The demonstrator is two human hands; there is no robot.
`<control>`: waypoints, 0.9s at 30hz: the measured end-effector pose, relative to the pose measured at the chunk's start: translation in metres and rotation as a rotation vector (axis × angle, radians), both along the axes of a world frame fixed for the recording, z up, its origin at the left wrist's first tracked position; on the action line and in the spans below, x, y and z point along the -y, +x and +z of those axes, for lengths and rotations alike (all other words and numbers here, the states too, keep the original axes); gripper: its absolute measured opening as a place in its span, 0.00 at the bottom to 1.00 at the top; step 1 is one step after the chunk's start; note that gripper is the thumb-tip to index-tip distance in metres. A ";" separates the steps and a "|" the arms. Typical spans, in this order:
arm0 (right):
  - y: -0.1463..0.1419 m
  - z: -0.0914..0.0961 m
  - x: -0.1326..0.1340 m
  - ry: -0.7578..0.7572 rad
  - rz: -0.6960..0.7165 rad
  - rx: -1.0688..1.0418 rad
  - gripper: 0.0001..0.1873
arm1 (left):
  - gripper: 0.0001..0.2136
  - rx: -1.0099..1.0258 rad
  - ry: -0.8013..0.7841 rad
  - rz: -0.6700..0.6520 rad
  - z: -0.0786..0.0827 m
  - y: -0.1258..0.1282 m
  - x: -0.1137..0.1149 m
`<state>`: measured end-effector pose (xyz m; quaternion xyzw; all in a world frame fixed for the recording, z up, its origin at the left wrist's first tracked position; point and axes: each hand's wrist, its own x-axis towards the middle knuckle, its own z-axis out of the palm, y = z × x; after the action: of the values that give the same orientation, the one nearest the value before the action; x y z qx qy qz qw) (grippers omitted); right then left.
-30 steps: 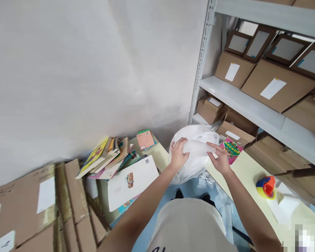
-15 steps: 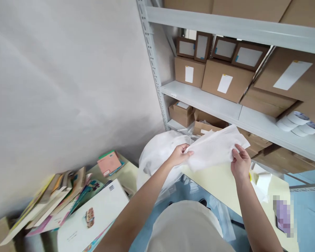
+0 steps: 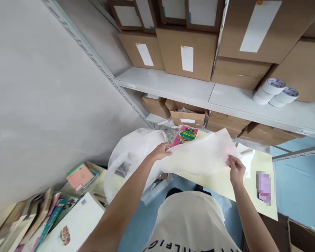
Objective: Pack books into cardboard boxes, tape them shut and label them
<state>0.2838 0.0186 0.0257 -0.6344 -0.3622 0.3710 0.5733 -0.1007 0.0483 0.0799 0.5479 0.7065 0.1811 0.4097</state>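
Observation:
A thin, translucent white sheet (image 3: 199, 155), possibly a flat plastic bag, is stretched out above the pale yellow table. My left hand (image 3: 160, 151) pinches its left end between thumb and fingers. At its right side, my right hand (image 3: 236, 168) grips the edge, fingertips pressed together. Just behind the sheet lies a book (image 3: 184, 134) with a pink and green cover, partly covered by the sheet. A large bunched white plastic bag (image 3: 136, 147) stands to the left of my left hand.
A phone-like purple item (image 3: 264, 187), blurred, lies on the table (image 3: 265, 206). Books (image 3: 36, 217) are stacked at lower left. Shelving (image 3: 194, 89) ahead holds cardboard boxes (image 3: 185, 52) and tape rolls (image 3: 273, 91). An open carton (image 3: 301, 234) stands at lower right.
The view has shifted right and down. The sheet is spread wider and lower between both hands. The pink and green book has come into sight behind it.

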 end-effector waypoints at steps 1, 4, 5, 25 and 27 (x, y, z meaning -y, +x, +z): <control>0.006 -0.010 0.008 -0.041 0.045 0.055 0.21 | 0.13 -0.151 0.015 0.023 -0.005 0.005 -0.005; 0.019 -0.042 0.031 -0.199 0.190 0.146 0.23 | 0.15 -0.482 0.130 0.068 -0.020 0.025 -0.015; 0.021 -0.053 0.039 -0.264 0.235 0.151 0.25 | 0.17 -0.562 0.195 0.069 -0.025 0.033 -0.016; -0.012 -0.115 0.114 -0.823 0.355 -0.109 0.43 | 0.30 -0.674 -0.041 -0.488 -0.169 0.123 0.059; -0.008 -0.102 0.115 -0.928 0.513 0.297 0.38 | 0.31 -0.657 -0.101 -0.525 -0.179 0.117 0.056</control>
<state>0.2762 -0.0962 -0.0760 -0.7576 -0.3807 0.5259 0.0675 0.0166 -0.0076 -0.0987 0.7172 0.6440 -0.1485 0.2210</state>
